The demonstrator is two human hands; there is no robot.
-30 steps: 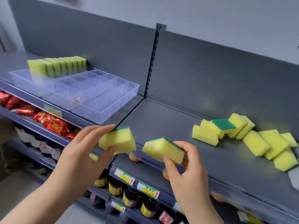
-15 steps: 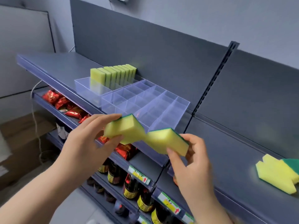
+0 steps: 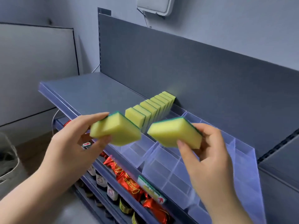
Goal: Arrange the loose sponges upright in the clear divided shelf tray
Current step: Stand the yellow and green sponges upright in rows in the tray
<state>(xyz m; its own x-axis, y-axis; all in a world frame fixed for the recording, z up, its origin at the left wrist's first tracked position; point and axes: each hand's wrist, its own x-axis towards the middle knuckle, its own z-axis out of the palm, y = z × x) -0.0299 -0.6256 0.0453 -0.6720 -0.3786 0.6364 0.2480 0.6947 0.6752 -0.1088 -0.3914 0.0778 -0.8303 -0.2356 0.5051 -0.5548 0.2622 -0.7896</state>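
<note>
Honestly, with the left hand (image 3: pixel 69 143) gripping the left sponge (image 3: pixel 116 130) and the right hand (image 3: pixel 208 152) pinching the right sponge (image 3: pixel 174 134), both just above the clear tray (image 3: pixel 242 159), I'd turn each on edge and slot it snug against the standing row (image 3: pixel 152 109).

The left grip (image 3: pixel 72 143) and right grip (image 3: pixel 210 159) are bare and slim-fingered, with short plain nails (image 3: pixel 181 143). Both forearms (image 3: pixel 24 199) are bare too, as far as they show.

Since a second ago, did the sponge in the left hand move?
Yes. The left-hand sponge moved left along the shelf, from beyond the clear divided tray's end to just in front of the row of upright sponges.
</note>
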